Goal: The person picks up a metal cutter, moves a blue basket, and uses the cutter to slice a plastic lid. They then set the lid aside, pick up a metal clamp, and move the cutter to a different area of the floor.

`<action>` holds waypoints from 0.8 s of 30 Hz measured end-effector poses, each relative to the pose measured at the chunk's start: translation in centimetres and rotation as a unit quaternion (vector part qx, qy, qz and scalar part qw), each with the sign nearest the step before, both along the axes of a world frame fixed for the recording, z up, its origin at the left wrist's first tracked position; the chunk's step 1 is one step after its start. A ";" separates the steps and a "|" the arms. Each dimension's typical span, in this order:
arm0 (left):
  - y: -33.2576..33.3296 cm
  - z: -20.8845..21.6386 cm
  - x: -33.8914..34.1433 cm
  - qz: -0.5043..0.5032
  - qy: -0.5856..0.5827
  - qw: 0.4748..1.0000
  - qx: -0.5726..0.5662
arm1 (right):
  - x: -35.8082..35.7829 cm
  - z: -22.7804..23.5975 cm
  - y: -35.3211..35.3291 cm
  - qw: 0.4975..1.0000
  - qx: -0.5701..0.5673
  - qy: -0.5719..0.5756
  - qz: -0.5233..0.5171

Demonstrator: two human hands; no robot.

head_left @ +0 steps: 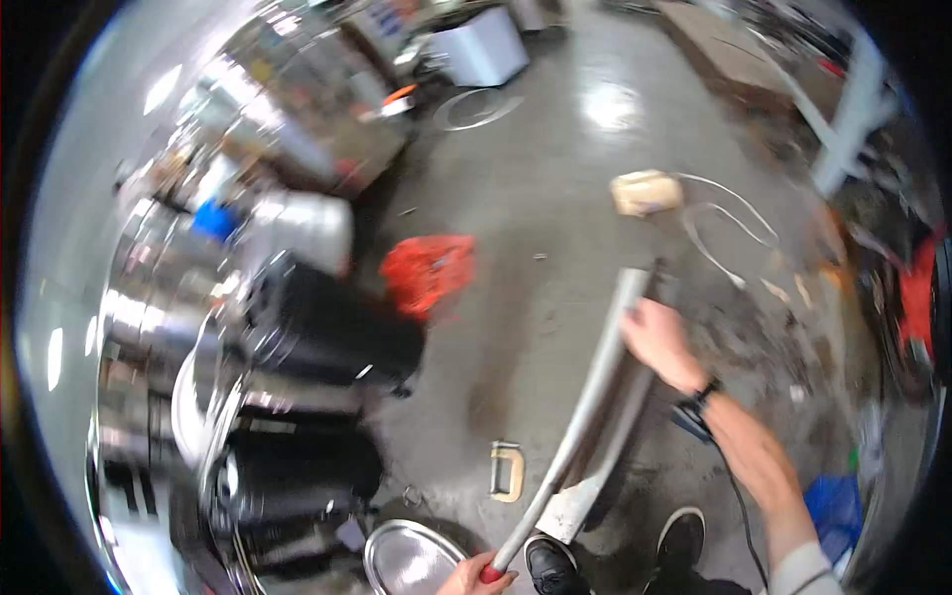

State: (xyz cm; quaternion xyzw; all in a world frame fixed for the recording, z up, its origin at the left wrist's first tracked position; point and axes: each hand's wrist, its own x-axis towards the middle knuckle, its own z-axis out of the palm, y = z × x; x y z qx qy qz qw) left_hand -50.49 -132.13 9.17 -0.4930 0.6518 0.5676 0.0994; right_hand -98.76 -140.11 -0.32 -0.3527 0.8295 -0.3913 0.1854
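A long pale grey pole (583, 407) with a red end slants from the lower middle up to the right; it looks curved. At its near end, my left hand (476, 578) is closed around it by the red part. My right hand (656, 342) grips the far end, though motion blurs the fingers. A dark watch-like band with a thin black cord sits on my right wrist. Under the pole runs a broader pale strip (573, 504) ending by my left shoe; whether it joins the pole I cannot tell. A C-shaped clamp (507, 472) lies on the floor left of the pole.
To the left stand black cylinders (332, 322) and shiny metal drums; a round metal lid (412, 560) lies nearby. A red plastic bag (428, 273), a tan block (647, 192) and a white cord (744, 213) lie ahead. Frames and clutter line the right.
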 end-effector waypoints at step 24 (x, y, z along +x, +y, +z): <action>-3.0 -4.9 -5.3 0.101 0.035 0.994 -0.004 | 9.2 -0.4 43.1 0.922 0.154 -0.020 -0.354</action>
